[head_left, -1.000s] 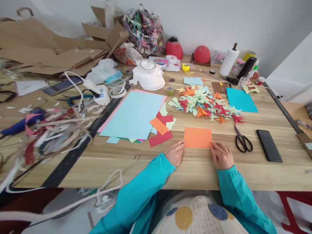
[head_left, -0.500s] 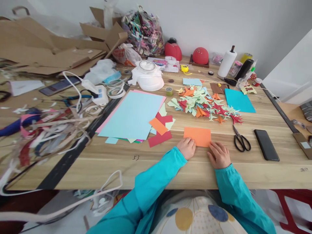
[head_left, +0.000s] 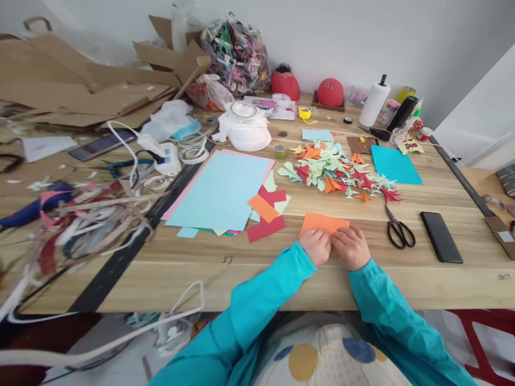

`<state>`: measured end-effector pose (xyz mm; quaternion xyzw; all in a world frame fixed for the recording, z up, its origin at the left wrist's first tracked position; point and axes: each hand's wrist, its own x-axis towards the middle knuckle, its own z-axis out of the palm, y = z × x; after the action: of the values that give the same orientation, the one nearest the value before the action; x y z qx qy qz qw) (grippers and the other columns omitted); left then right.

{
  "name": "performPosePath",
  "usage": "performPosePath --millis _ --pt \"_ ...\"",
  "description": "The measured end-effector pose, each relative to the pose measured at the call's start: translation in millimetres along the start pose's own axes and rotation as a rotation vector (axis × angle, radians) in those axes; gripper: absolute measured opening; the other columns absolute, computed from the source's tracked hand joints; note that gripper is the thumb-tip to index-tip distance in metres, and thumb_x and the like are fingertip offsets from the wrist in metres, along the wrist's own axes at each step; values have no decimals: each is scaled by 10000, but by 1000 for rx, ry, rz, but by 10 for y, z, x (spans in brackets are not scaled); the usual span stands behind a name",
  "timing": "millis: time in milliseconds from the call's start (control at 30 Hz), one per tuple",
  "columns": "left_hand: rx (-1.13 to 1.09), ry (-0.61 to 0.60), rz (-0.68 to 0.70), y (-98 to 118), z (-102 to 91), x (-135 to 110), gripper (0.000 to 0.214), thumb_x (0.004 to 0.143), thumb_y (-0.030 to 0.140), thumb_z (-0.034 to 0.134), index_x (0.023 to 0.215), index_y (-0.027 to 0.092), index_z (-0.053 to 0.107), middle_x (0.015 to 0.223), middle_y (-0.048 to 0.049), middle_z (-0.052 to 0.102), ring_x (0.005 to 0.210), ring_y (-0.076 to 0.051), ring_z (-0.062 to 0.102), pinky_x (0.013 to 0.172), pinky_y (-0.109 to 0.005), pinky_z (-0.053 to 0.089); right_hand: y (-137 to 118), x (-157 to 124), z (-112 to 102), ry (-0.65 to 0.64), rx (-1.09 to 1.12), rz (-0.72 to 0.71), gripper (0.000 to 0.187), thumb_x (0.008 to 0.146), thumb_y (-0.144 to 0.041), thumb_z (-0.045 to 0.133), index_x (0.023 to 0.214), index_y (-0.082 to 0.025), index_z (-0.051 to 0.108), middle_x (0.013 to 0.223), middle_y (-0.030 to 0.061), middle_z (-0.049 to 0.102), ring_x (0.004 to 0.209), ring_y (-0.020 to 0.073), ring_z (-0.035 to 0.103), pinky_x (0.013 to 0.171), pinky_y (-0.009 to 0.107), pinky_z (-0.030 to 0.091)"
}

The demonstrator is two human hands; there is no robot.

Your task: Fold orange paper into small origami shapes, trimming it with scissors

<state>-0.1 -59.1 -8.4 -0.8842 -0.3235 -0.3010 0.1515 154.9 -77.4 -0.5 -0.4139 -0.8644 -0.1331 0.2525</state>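
Observation:
A small rectangle of orange paper [head_left: 322, 221] lies on the wooden table in front of me, its far part showing and its near edge covered by my hands. Close beside it, my left hand [head_left: 316, 246] has its fingers bent and pressed together on the near left part. Almost touching it, my right hand [head_left: 351, 246] is closed on the near right part, fingertips together. What the fingertips do under the hands is hidden. Black-handled scissors [head_left: 399, 229] lie to the right, beyond my right hand.
Several folded paper shapes [head_left: 332, 169] are heaped behind the orange paper. To the left lie light blue sheets [head_left: 221, 190] and red strips [head_left: 265, 229]. A black phone [head_left: 441, 237] is at the right. Tangled ribbons and cords [head_left: 108, 214] cover the far left.
Both hands have come closer together at the near edge of the orange paper. The paper has turned slightly, and its near part is now covered by the fingers.

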Motion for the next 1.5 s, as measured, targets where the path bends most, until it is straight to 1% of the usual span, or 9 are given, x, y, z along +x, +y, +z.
performPosePath --millis 167,300,500,600,733,900,1100,1367,1500 --pt "-32 -24 134 -130 -109 -46 256 818 117 417 630 127 591 610 -61 579 605 -156 530 570 -318 427 50 -38 -107 11 25 9 184 787 -134 513 854 -234 651 874 -14 698 920 164 558 927 364 296" --pt "-142 -79 133 -323 -250 -136 290 855 138 356 712 151 607 721 -79 625 697 -151 562 687 -344 467 174 -125 -204 14 21 58 200 781 -133 521 870 -247 658 876 -20 700 930 152 564 926 347 296" --pt "33 -22 136 -689 -478 -354 198 801 144 442 723 146 623 784 -88 663 731 -178 592 677 -351 494 440 -312 -289 57 -17 141 195 785 -142 520 870 -228 674 861 13 704 885 156 585 874 326 344" --pt "-22 -19 79 -633 -499 -342 216 807 155 425 810 147 641 870 -102 670 826 -199 600 736 -373 492 394 -293 -256 54 -4 147 193 798 -149 514 852 -230 680 841 13 704 867 148 588 865 315 352" --pt "-71 2 62 -317 -359 -167 256 826 189 417 956 133 631 1012 -116 649 952 -231 572 796 -408 470 153 -136 -173 26 44 79 198 811 -147 500 857 -236 671 857 0 702 875 137 581 864 314 352" --pt "-20 14 92 -105 -193 -36 259 827 97 388 731 115 627 753 -96 658 722 -182 577 654 -351 461 -63 14 -116 61 23 33 217 807 -115 493 895 -228 656 884 2 696 892 145 566 885 335 345" --pt "-63 -54 125 -159 -280 -60 303 844 105 343 721 129 618 745 -101 642 750 -181 563 672 -359 445 -99 14 -97 -1 28 4 222 824 -124 456 872 -217 653 862 25 679 888 141 558 910 350 334" --pt "-24 4 126 -483 -457 -177 240 819 105 397 782 152 629 842 -88 673 808 -192 587 705 -376 451 352 -231 -248 36 -49 92 188 798 -164 484 805 -214 665 836 31 698 844 157 585 852 345 367" --pt "-1 17 133 -504 -441 -73 221 815 103 416 773 144 629 827 -81 679 799 -195 601 690 -365 457 374 -168 -314 21 22 176 230 822 -228 483 976 -182 647 968 75 678 893 173 581 817 328 398"
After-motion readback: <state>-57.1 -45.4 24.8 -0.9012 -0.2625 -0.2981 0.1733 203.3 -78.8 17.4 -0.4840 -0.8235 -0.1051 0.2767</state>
